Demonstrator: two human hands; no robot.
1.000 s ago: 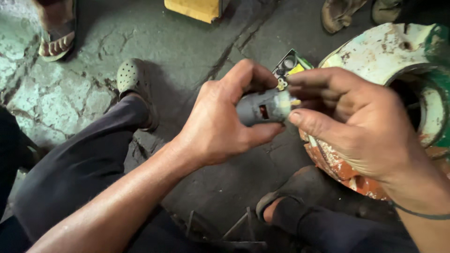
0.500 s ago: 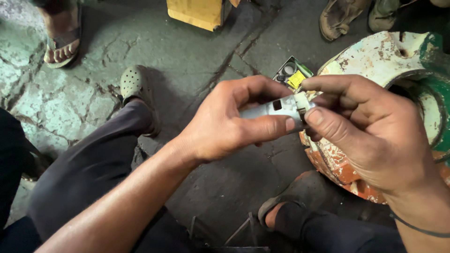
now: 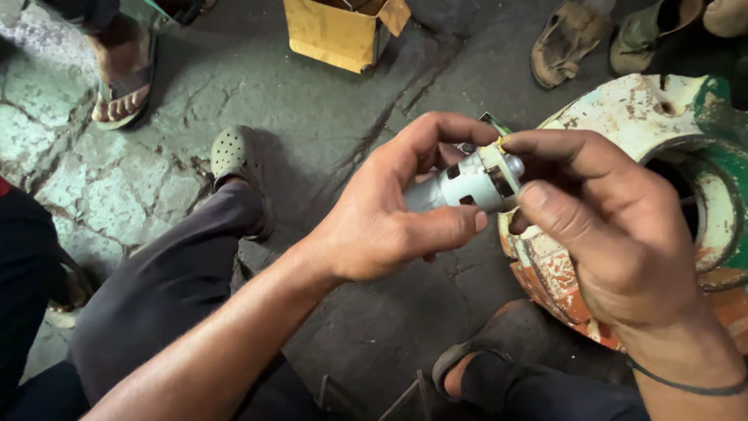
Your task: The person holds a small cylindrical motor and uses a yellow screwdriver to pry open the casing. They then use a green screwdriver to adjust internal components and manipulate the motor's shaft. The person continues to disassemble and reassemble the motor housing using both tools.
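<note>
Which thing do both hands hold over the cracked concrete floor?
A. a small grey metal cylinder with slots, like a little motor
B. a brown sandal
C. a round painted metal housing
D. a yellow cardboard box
A: the left hand wraps the small grey slotted metal cylinder, and the right hand pinches its end; the yellow cardboard box sits apart on the floor.

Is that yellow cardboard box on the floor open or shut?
Open: the box has its top flaps folded outward. What it holds cannot be told.
</note>
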